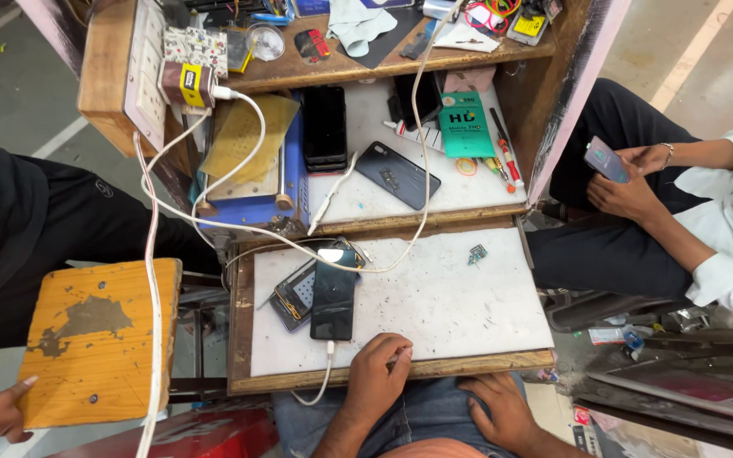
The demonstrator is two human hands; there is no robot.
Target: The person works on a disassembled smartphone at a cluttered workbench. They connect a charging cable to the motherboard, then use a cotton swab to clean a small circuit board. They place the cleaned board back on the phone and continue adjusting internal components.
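The right hand is rested flat on the lap, holding nothing. The left hand is curled loosely over the tray edge, gripping nothing. Just beyond it lies the black phone, its white cable plugged in; it is best steadied before lifting.

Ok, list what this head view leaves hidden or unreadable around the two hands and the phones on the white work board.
- Left hand: fingers curl over the board's front edge, so whether they hold anything is hidden.
- Right hand: rests on the lap, palm down; its underside is hidden.
- Opened phone: the black phone lying across it covers its right part.
- Small green part: too small to identify.
- White cable: its loop runs below the board, out of sight.
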